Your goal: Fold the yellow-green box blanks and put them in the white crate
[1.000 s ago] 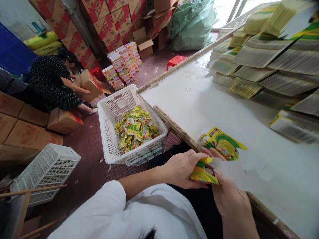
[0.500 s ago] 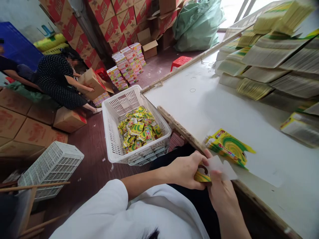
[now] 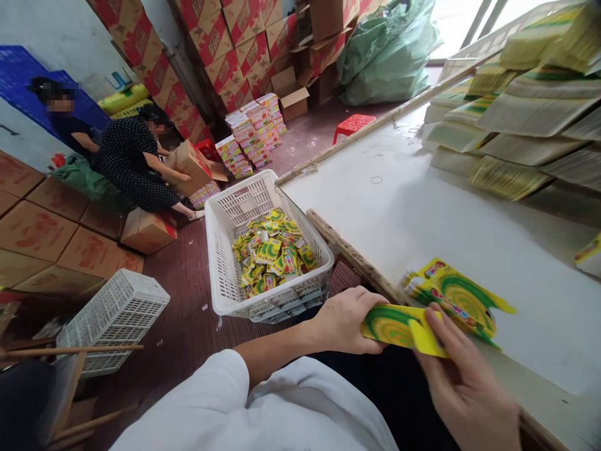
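Note:
A small yellow-and-green cardboard box [image 3: 392, 326] is between my hands, just off the table's near edge. My left hand [image 3: 350, 319] is closed around its left end. At the other end, my right hand [image 3: 462, 369] has its fingers on a bent yellow flap; its lower fingers are partly hidden. On the table, close beyond the right hand, lies a small stack of flat yellow-and-green boxes [image 3: 453, 297]. A white plastic crate [image 3: 213, 250] to the left holds many small yellow-and-green boxes [image 3: 270, 250].
The white table [image 3: 357, 207] has a rough wooden edge [image 3: 345, 244]. Tall stacks of flat cardboard pieces [image 3: 526, 116] stand on its far right. A red stool [image 3: 354, 124] is beyond it. On the left, another person [image 3: 126, 156] handles a carton [image 3: 190, 164], near a second white crate [image 3: 115, 313].
The box has turned from its pale inner side to its yellow printed side, and looks more folded. My right hand has shifted right along it. The view has swung slightly left.

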`<state>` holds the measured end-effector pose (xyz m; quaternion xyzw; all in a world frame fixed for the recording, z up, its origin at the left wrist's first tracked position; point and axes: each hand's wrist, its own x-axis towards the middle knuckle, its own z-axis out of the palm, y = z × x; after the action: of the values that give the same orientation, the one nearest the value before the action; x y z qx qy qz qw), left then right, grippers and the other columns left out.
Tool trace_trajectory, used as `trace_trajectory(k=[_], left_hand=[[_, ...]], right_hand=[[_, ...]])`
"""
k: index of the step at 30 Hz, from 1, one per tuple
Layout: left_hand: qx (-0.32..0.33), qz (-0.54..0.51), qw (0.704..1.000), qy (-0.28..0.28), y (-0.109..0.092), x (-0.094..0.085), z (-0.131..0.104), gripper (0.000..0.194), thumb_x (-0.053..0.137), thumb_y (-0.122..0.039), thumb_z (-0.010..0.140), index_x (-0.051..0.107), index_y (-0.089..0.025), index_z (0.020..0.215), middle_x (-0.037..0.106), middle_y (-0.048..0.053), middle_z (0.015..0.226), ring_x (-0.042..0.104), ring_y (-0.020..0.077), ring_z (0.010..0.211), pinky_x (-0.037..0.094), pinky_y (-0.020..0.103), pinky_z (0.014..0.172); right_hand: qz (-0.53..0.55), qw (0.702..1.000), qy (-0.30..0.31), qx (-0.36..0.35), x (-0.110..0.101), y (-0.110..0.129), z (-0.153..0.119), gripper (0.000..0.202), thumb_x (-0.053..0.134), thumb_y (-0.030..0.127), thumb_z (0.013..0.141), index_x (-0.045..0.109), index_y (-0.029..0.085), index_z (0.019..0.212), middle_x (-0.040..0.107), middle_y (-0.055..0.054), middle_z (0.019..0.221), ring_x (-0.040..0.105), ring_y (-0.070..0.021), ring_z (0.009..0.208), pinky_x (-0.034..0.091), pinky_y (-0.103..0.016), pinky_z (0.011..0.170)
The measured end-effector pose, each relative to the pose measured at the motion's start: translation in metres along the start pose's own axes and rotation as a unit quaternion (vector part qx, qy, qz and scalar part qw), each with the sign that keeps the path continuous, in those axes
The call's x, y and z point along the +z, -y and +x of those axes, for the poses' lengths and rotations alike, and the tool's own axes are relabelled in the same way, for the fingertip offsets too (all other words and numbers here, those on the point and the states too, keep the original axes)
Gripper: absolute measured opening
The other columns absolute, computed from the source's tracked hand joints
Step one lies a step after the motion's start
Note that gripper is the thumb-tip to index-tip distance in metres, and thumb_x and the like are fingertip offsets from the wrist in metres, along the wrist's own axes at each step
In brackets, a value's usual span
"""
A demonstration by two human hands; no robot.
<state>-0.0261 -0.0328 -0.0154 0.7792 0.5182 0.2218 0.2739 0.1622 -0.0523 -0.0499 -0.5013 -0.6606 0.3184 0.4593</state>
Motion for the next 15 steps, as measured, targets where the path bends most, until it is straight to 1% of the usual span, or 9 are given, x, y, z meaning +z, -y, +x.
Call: trace_trajectory(k=[2, 3, 6, 11, 13, 15], left_hand=[[0.005, -0.013, 1.000, -0.003, 0.001, -0.006, -0.001, 0.062, 0.073, -0.041, 0.069, 0.057, -0.013, 0.122, 0.063, 0.012, 0.113, 0.063, 0.0261, 0.106, 0.052, 0.037, 0.096], [0.004, -0.015, 1.000, -0.002, 0.001, -0.009, -0.001, 0.063, 0.074, -0.041, 0.068, 0.058, -0.013, 0.122, 0.064, 0.013, 0.112, 0.064, 0.0259, 0.105, 0.053, 0.037, 0.095], [0.007, -0.024, 1.000, 0.017, 0.001, -0.012, -0.001, 0.064, 0.075, -0.043, 0.068, 0.059, -0.014, 0.123, 0.066, 0.012, 0.112, 0.065, 0.0252, 0.104, 0.053, 0.035, 0.094], [0.014, -0.040, 0.998, 0.044, 0.000, -0.016, -0.002, 0.068, 0.079, -0.047, 0.065, 0.061, -0.016, 0.124, 0.068, 0.011, 0.113, 0.066, 0.0241, 0.103, 0.052, 0.034, 0.094], [0.012, -0.035, 0.998, 0.052, 0.000, -0.017, -0.002, 0.068, 0.079, -0.047, 0.065, 0.061, -0.016, 0.124, 0.068, 0.011, 0.112, 0.066, 0.0239, 0.103, 0.052, 0.033, 0.093], [0.013, -0.026, 0.998, 0.055, 0.000, -0.017, -0.001, 0.068, 0.078, -0.047, 0.066, 0.061, -0.015, 0.124, 0.068, 0.011, 0.112, 0.066, 0.0238, 0.102, 0.052, 0.033, 0.092]], right_hand=[[-0.059, 0.995, 0.051, -0.059, -0.001, -0.005, 0.000, 0.045, 0.058, 0.042, 0.093, 0.057, 0.037, 0.138, 0.041, 0.000, 0.157, 0.052, -0.0315, 0.134, 0.048, -0.048, 0.109], [-0.085, 0.991, 0.060, -0.078, -0.001, -0.008, 0.000, 0.042, 0.056, 0.043, 0.094, 0.059, 0.038, 0.136, 0.040, 0.001, 0.158, 0.054, -0.0311, 0.133, 0.051, -0.046, 0.105], [-0.110, 0.984, 0.077, -0.115, -0.008, -0.016, 0.004, 0.035, 0.050, 0.044, 0.097, 0.065, 0.037, 0.128, 0.045, 0.001, 0.154, 0.061, -0.0290, 0.125, 0.057, -0.043, 0.096], [-0.098, 0.969, 0.152, -0.170, -0.027, -0.024, 0.015, 0.033, 0.052, 0.049, 0.094, 0.071, 0.036, 0.118, 0.053, -0.002, 0.147, 0.064, -0.0297, 0.119, 0.059, -0.043, 0.090], [-0.091, 0.968, 0.152, -0.175, -0.029, -0.022, 0.015, 0.032, 0.054, 0.049, 0.093, 0.072, 0.036, 0.116, 0.055, -0.002, 0.145, 0.065, -0.0290, 0.117, 0.060, -0.041, 0.087], [-0.078, 0.975, 0.130, -0.165, -0.026, -0.017, 0.014, 0.030, 0.056, 0.049, 0.093, 0.072, 0.035, 0.114, 0.055, -0.002, 0.145, 0.066, -0.0280, 0.115, 0.059, -0.040, 0.087]])
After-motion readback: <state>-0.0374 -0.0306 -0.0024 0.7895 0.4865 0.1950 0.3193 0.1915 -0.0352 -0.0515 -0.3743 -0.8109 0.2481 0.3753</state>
